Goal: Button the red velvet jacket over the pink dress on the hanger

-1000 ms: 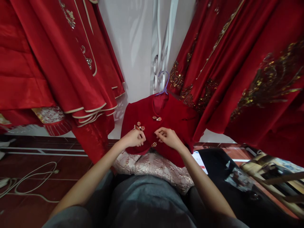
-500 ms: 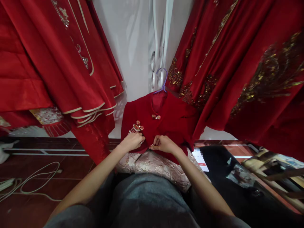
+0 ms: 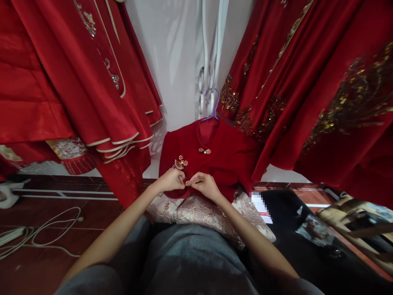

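Observation:
A red jacket (image 3: 211,168) with a stand collar hangs from a purple hanger (image 3: 214,111), its lower part over shiny pink patterned fabric (image 3: 202,212). My right hand (image 3: 206,186) pinches a small beaded clasp (image 3: 187,183) at the jacket's lower front. Close beside it, my left hand (image 3: 172,180) is closed at the jacket front; what its fingers grip is hidden. Just above my left hand sits a beaded brooch (image 3: 179,162) with dangling strands. Another beaded clasp (image 3: 204,151) fastens the neck.
Red gowns (image 3: 123,102) with pale piping hang left, and gold-embroidered red gowns (image 3: 294,102) hang right. A white cable (image 3: 46,223) lies on the tiled floor. To the right, a plastic bag (image 3: 316,230) and a white card (image 3: 260,207) rest on a black surface.
My right hand has moved left with the beaded clasp, closer to my left hand. My left hand stays at the jacket front. The view has shifted slightly.

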Demonstrator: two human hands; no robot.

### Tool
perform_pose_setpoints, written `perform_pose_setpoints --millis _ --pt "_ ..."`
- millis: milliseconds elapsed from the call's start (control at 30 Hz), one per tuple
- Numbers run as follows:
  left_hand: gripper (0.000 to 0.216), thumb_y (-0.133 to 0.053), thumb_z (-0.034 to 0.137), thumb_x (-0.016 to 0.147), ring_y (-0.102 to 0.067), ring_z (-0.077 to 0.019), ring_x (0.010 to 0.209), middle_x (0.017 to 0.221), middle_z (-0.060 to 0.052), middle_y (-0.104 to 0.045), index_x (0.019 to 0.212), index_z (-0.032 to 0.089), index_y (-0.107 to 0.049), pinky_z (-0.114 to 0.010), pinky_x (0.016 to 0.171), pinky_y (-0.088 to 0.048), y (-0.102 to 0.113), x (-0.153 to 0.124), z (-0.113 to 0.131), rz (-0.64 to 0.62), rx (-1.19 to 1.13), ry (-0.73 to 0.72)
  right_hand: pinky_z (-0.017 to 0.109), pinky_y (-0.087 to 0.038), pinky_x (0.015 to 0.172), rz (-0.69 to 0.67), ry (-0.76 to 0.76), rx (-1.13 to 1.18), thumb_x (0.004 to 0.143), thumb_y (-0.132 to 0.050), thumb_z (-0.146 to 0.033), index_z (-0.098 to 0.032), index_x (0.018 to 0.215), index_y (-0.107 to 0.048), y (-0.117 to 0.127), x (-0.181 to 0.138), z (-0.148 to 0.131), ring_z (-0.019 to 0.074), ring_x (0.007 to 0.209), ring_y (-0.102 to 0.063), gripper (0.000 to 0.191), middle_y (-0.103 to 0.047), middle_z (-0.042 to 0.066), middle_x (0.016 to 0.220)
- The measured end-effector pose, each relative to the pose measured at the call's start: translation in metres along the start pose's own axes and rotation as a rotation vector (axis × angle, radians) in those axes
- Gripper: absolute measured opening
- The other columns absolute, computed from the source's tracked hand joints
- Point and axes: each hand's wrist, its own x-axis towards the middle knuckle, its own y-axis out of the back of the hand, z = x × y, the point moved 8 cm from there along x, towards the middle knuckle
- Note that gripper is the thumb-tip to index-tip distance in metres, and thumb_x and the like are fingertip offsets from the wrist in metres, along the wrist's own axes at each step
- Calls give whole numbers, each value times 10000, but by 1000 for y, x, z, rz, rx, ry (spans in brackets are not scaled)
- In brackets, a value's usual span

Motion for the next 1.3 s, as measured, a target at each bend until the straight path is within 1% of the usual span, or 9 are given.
perform_pose_setpoints --millis 233,400,567,733,867,967,1100,1167,1300 --pt "195 -736 270 635 -702 -182 727 725 -46 -732 748 126 -667 -230 646 -519 0 1 -17 78 -171 50 246 -551 702 143 99 -163 763 -592 -177 -184 775 -639 -4 -11 -14 130 710 -654 49 -686 14 782" --pt "116 -718 177 622 -689 -165 682 698 -49 -725 702 116 -663 -240 659 -530 -4 5 -24 119 -280 100 238 -548 683 145 140 -206 800 -578 -212 -189 816 -641 -5 -11 -17 126 717 -631 69 -665 16 804" --pt "63 -678 142 643 -672 -145 615 648 -34 -714 701 118 -671 -251 642 -549 -14 6 -32 46 -483 177 234 -535 663 162 158 -233 822 -571 -238 -195 823 -624 -4 -12 -17 123 701 -612 69 -643 14 800" --pt "105 -661 169 670 -649 -127 582 606 -8 -695 738 139 -736 -199 574 -507 -3 3 -32 82 -275 113 223 -512 656 169 166 -301 817 -566 -213 -201 815 -609 -7 -14 -16 117 695 -599 45 -619 3 789" --pt "166 -670 166 677 -667 -135 628 700 -22 -718 835 130 -707 -212 574 -527 -6 2 -32 61 -296 160 217 -487 644 159 87 -419 827 -568 -231 -206 844 -601 -7 -13 -13 114 704 -600 45 -625 1 812" --pt "221 -671 130 663 -669 -135 655 730 -23 -721 883 140 -690 -208 590 -516 3 1 -22 124 -148 115 240 -469 652 71 -47 -613 790 -630 -234 -211 904 -619 -4 -12 -9 131 734 -612 117 -644 22 897" --pt "138 -686 212 694 -671 -135 705 756 -10 -723 826 177 -706 -198 637 -477 27 -6 -10 222 86 85 281 -456 684 -66 -199 -831 704 -739 -276 -224 952 -659 10 -15 -7 203 856 -642 265 -669 65 965" --pt "145 -683 256 713 -670 -138 710 778 -6 -726 838 188 -712 -205 638 -463 38 -10 -6 244 121 97 281 -453 674 -80 -207 -813 698 -753 -320 -233 943 -676 20 -15 -10 209 848 -650 272 -684 64 929" --pt "140 -674 266 732 -663 -133 698 794 2 -728 847 202 -721 -212 652 -445 50 -16 3 261 136 83 253 -449 609 -26 -155 -676 705 -746 -348 -235 903 -692 42 -10 -16 155 678 -636 234 -694 38 835"
